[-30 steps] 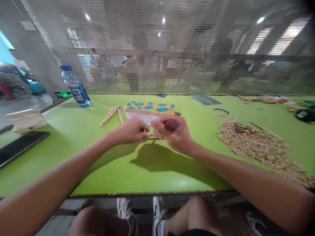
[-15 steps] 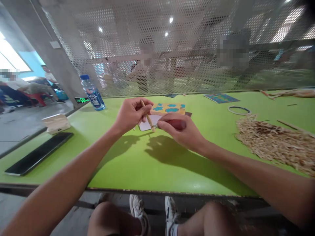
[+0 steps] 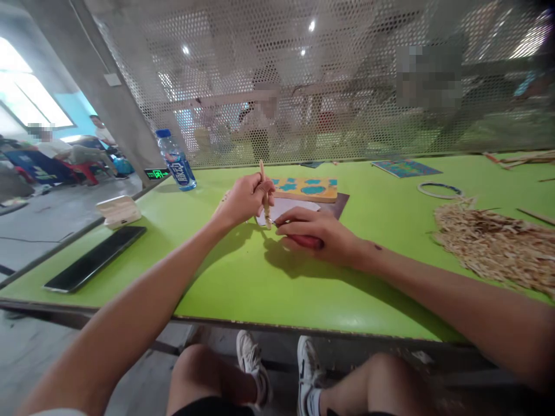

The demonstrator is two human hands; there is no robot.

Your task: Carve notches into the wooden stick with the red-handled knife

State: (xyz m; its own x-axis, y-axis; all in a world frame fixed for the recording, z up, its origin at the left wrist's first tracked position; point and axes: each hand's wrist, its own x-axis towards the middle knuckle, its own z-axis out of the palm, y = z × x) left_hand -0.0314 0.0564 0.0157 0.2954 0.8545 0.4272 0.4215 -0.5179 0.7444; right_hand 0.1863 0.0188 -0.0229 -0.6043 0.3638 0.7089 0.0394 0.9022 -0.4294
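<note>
My left hand [image 3: 248, 199] is closed around a thin pale wooden stick [image 3: 266, 203], which stands nearly upright above the table. In my right hand [image 3: 325, 237] is a tool with a red handle [image 3: 309, 241], its tip at the stick's lower end. Behind the hands lie a white sheet [image 3: 299, 205], a dark brown piece [image 3: 342, 206] and a yellow board with blue shapes [image 3: 324, 189].
The green table [image 3: 243, 289] bears a bottle [image 3: 178, 164], an open white case [image 3: 119, 212] and a black phone [image 3: 95, 258] at left. Wood shavings [image 3: 489, 242], a ring [image 3: 440, 189] and a patterned card [image 3: 406, 168] lie at right. Behind stands a perforated screen [image 3: 347, 127].
The view has shifted, so table objects appear further right. The stick has turned more upright in my left hand. My right hand has rolled over the red handle, and more of the white sheet shows.
</note>
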